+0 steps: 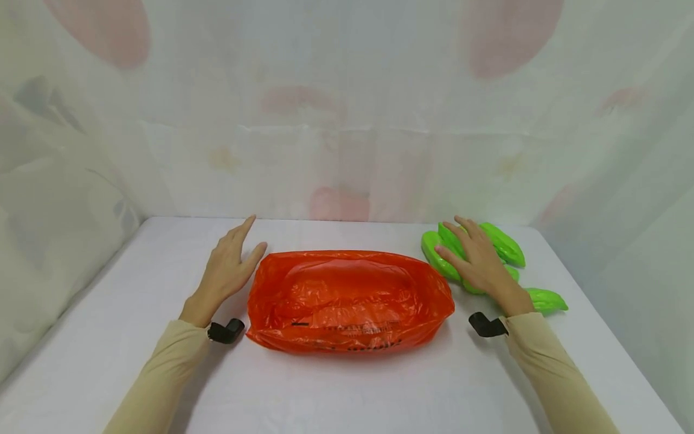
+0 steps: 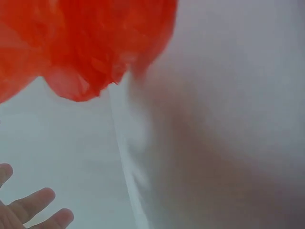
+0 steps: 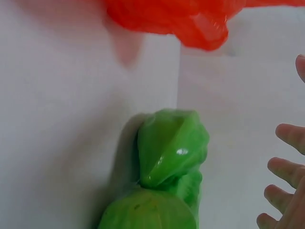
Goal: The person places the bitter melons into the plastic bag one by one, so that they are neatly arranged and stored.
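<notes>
A red plastic bag (image 1: 347,301) with dark print sits in the middle of the white table, its wide mouth facing up. To the left of it, my left hand (image 1: 226,268) is raised with straight, spread fingers and holds nothing. My right hand (image 1: 479,262) is likewise raised and empty, overlapping a group of shiny bright-green, long, ridged pieces (image 1: 506,246) in the head view. Another green piece (image 1: 544,300) lies partly behind the right wrist. In the right wrist view, the green pieces (image 3: 174,148) sit below the red bag (image 3: 167,14), apart from the spread fingers (image 3: 286,169).
A white cloth with faded pink shapes (image 1: 338,175) hangs behind the table (image 1: 347,398). More cloth hangs along the left (image 1: 54,181) and right (image 1: 634,241) sides. A black wrist device (image 1: 226,331) juts out beside the left wrist, and another (image 1: 487,325) beside the right.
</notes>
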Action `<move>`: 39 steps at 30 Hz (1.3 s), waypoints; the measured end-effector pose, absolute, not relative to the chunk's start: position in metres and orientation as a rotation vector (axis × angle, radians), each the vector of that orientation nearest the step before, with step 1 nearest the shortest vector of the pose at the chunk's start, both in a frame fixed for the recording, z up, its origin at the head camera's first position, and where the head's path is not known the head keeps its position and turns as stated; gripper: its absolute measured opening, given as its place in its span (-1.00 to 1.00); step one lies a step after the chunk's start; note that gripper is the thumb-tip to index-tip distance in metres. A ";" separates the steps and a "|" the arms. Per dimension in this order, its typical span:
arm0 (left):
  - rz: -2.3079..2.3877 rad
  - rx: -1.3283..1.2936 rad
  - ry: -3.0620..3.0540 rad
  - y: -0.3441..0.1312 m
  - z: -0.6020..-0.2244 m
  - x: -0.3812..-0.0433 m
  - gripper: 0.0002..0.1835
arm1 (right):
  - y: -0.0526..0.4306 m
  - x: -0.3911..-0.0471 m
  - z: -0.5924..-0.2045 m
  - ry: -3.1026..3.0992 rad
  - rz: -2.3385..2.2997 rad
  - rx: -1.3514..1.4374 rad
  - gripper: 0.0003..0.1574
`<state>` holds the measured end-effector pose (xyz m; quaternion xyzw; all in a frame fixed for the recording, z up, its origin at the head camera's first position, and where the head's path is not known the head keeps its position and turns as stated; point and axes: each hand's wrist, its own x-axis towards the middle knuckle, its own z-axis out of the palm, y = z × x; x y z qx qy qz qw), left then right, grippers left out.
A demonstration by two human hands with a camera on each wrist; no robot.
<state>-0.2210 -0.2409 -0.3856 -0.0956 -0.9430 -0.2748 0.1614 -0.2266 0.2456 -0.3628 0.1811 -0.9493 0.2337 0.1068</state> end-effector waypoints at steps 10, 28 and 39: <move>-0.937 -0.382 -2.690 -0.237 -0.379 -0.206 -0.36 | 0.241 -0.209 -0.360 -2.782 0.894 0.540 -0.27; -1.103 -0.606 -2.705 -0.231 -0.373 -0.185 -0.57 | 0.238 -0.188 -0.356 -2.790 1.057 0.664 -0.37; -1.095 -0.675 -2.738 -0.227 -0.371 -0.184 -0.78 | 0.236 -0.180 -0.349 -2.786 1.178 0.793 -0.59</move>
